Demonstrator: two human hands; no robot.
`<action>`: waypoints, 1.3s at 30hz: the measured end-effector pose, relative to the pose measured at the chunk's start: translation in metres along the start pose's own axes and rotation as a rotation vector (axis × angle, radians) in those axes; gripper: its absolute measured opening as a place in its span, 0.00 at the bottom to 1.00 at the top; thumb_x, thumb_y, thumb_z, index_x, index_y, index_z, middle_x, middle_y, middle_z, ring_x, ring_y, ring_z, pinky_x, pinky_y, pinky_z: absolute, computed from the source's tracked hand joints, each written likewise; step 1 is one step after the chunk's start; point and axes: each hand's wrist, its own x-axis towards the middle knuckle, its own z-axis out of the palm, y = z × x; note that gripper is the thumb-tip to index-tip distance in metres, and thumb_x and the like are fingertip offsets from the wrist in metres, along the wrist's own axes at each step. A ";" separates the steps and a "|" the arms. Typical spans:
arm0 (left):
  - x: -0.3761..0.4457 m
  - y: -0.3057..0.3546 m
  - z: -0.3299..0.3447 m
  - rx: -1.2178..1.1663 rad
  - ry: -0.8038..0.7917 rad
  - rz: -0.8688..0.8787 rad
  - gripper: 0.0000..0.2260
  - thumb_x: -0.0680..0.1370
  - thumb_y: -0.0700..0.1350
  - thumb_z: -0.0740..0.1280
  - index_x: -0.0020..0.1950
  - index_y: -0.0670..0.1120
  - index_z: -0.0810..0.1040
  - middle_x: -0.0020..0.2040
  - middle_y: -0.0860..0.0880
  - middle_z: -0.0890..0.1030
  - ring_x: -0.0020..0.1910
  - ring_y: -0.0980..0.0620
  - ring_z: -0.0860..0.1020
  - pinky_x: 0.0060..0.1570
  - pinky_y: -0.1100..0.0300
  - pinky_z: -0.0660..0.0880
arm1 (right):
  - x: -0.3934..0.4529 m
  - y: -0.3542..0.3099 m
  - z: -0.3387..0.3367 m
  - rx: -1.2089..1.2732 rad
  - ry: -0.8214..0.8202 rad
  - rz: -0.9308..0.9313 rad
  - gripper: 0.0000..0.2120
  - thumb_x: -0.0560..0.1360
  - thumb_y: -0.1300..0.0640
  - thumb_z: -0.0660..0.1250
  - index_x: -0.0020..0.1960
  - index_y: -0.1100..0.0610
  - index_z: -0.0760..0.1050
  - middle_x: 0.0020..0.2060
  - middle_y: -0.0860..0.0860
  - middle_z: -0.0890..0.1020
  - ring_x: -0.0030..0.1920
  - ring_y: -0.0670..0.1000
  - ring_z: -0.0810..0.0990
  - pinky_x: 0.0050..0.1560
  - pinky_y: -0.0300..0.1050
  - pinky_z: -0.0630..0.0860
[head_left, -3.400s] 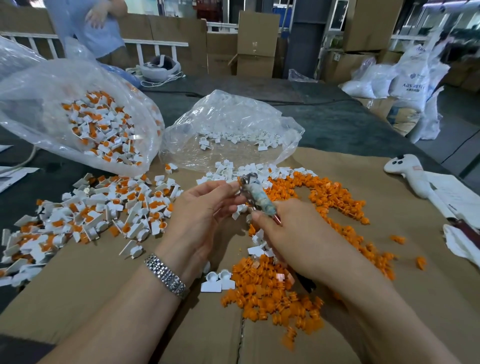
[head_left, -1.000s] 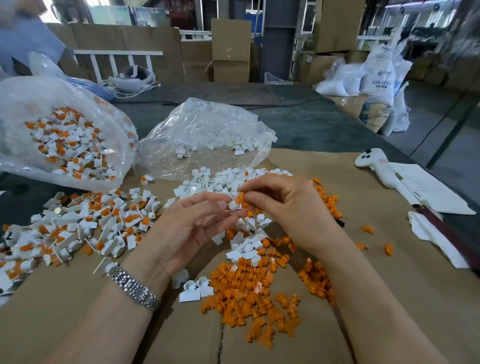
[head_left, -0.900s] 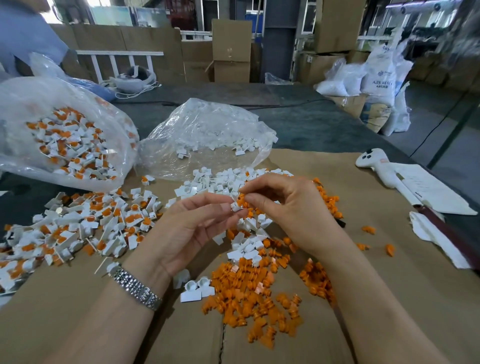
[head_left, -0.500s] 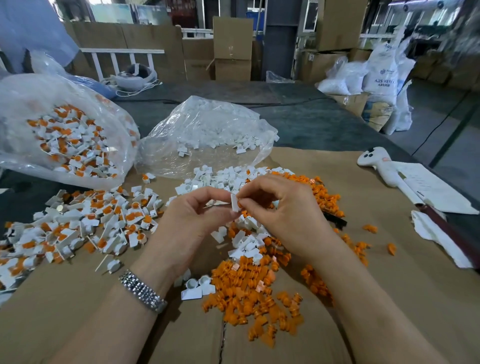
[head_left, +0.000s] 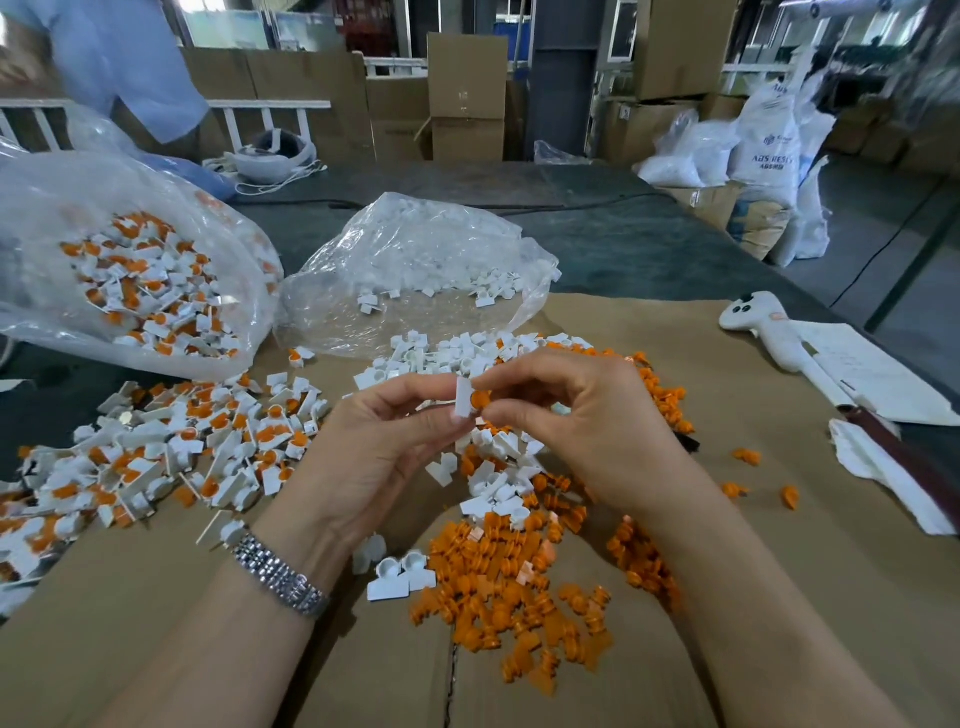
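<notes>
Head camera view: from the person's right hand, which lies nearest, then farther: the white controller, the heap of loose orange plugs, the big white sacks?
1. The heap of loose orange plugs, just below the right hand.
2. The white controller, off to the right on the table.
3. The big white sacks, far back right.

The white plastic piece (head_left: 462, 397) is small and narrow. It stands upright near the centre of the frame, pinched at the fingertips of the left hand (head_left: 374, 447). The orange plug (head_left: 480, 399) is round and touches its right side, pinched by the right hand (head_left: 587, 421). How deep the plug sits cannot be seen.
</notes>
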 end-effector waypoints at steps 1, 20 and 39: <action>0.000 0.000 0.000 0.012 -0.012 0.026 0.11 0.67 0.35 0.76 0.48 0.41 0.88 0.53 0.39 0.86 0.53 0.45 0.86 0.50 0.60 0.81 | 0.000 -0.001 0.000 0.006 0.016 -0.009 0.11 0.74 0.58 0.75 0.56 0.55 0.85 0.46 0.45 0.86 0.48 0.42 0.84 0.52 0.38 0.81; 0.000 -0.002 0.007 -0.006 0.088 0.014 0.09 0.64 0.38 0.79 0.41 0.39 0.85 0.52 0.35 0.85 0.51 0.41 0.86 0.47 0.60 0.82 | 0.002 0.002 0.010 -0.167 0.044 -0.121 0.13 0.72 0.56 0.78 0.56 0.56 0.83 0.46 0.47 0.83 0.46 0.44 0.82 0.50 0.43 0.81; -0.003 0.004 0.008 0.106 0.143 -0.055 0.09 0.60 0.46 0.81 0.36 0.47 0.86 0.39 0.42 0.85 0.38 0.46 0.86 0.29 0.65 0.76 | 0.008 0.028 -0.011 -0.567 0.042 0.281 0.22 0.75 0.40 0.71 0.64 0.50 0.76 0.57 0.48 0.78 0.57 0.47 0.77 0.59 0.45 0.75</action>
